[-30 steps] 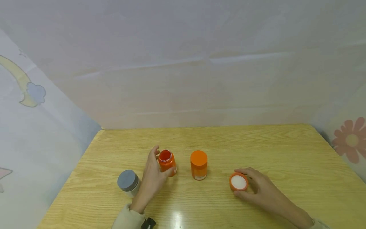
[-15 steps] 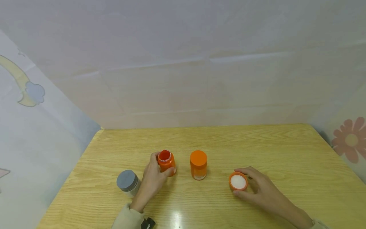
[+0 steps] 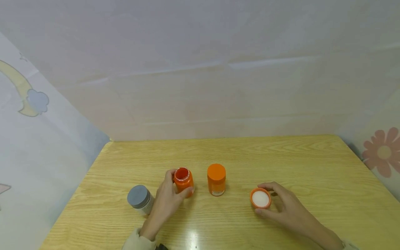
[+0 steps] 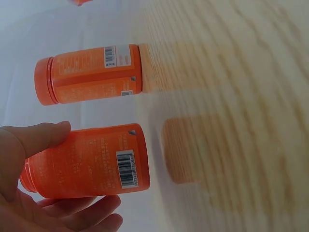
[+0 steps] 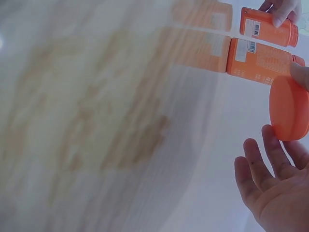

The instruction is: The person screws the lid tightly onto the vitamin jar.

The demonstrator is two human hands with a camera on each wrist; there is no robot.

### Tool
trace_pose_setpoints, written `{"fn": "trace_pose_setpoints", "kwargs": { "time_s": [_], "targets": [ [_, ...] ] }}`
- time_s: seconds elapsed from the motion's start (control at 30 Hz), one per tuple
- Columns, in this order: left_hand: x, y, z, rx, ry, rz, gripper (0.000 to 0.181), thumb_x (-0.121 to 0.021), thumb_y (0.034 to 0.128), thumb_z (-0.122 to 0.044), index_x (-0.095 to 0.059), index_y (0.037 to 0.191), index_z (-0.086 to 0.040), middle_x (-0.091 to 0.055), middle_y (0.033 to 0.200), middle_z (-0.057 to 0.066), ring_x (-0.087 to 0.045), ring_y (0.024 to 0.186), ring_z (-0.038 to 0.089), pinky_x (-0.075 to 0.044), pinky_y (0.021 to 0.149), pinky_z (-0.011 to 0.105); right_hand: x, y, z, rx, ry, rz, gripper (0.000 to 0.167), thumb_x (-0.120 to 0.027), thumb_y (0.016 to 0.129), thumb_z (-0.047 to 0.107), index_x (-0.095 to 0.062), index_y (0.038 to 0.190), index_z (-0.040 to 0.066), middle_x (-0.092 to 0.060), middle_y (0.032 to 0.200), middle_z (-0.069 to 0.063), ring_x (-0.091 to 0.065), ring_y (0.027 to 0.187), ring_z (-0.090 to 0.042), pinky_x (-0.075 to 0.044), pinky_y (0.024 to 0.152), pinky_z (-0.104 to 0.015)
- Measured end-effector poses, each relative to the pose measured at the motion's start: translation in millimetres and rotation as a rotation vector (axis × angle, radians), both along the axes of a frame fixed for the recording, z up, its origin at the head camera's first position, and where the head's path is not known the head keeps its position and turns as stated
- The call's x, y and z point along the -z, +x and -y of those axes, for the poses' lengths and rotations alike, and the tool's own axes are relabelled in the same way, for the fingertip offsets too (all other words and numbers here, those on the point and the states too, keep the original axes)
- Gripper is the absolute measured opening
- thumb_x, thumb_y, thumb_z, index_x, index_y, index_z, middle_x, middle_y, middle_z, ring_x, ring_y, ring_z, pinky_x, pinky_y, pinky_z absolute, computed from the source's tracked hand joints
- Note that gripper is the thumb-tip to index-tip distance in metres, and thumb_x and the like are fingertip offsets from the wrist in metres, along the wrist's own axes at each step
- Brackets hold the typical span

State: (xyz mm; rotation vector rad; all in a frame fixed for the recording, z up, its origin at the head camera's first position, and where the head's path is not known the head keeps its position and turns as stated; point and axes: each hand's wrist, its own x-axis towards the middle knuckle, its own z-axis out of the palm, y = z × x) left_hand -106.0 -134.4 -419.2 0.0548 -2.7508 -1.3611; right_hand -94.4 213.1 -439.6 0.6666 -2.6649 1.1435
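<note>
My left hand (image 3: 168,196) grips an uncapped orange bottle (image 4: 91,162), thumb on one side and fingers curled round the other. The bottle is upright, its mouth facing up, and in the left wrist view a narrow gap shows between its base and the table. Over on the right, my right hand (image 3: 289,208) pinches an orange lid (image 3: 260,198) between thumb and fingertips, its white inside turned upward. In the right wrist view the lid (image 5: 288,108) appears side-on, with the other fingers spread away from it.
A capped orange bottle (image 3: 216,180) stands between the two hands. Left of my left forearm is a jar with a grey lid (image 3: 139,197), partly hidden by the wrist. The wooden table (image 3: 281,156) ends at a pale wall covering (image 3: 200,104) behind.
My left hand's fingers have closed round the uncapped bottle, which has come slightly off the table and a little toward me. The right hand and lid have hardly moved.
</note>
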Motion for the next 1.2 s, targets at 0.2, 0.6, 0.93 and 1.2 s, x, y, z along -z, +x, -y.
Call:
{"fn": "trace_pose_setpoints", "kwargs": {
  "time_s": [0.2,0.6,0.93,1.2],
  "targets": [
    [-4.5,11.6,-5.6,0.021,-0.022,-0.025,0.068,-0.084,0.0798,-0.023,-0.046,0.134,-0.007,-0.065,0.13,0.013,-0.06,0.122,0.034,-0.045,0.105,0.057,-1.5,3.9,1,-0.003,-0.012,-0.002,0.06,-0.088,0.074,0.027,-0.06,0.127,0.023,-0.066,0.114,0.014,-0.059,0.099,0.002,-0.053,0.082,-0.026],
    [-6.7,35.0,-18.7,0.134,-0.066,-0.047,0.067,-0.084,0.0783,-0.029,-0.05,0.132,-0.009,-0.067,0.128,0.011,-0.062,0.119,0.036,-0.047,0.101,0.058,-10.0,15.9,4,0.046,0.006,0.025,0.061,-0.087,0.074,0.032,-0.059,0.129,0.028,-0.065,0.116,0.017,-0.057,0.103,0.006,-0.05,0.085,-0.021],
    [-6.4,45.9,-25.8,0.22,-0.086,-0.037,0.061,-0.085,0.0773,-0.029,-0.053,0.128,-0.017,-0.069,0.123,0.002,-0.063,0.117,0.025,-0.048,0.101,0.052,-14.3,19.4,6,-0.004,-0.018,-0.028,0.061,-0.089,0.073,0.026,-0.059,0.126,0.029,-0.065,0.112,0.019,-0.058,0.1,0.002,-0.05,0.085,-0.022],
    [-7.5,53.6,-31.5,0.283,-0.081,-0.027,0.064,-0.082,0.0796,-0.038,-0.052,0.133,-0.019,-0.067,0.125,-0.004,-0.063,0.116,0.023,-0.05,0.098,0.051,-15.4,20.8,6,-0.083,-0.056,-0.116,0.067,-0.09,0.07,0.019,-0.059,0.129,0.023,-0.064,0.113,0.015,-0.059,0.101,0.002,-0.042,0.09,-0.008]
  ]
}}
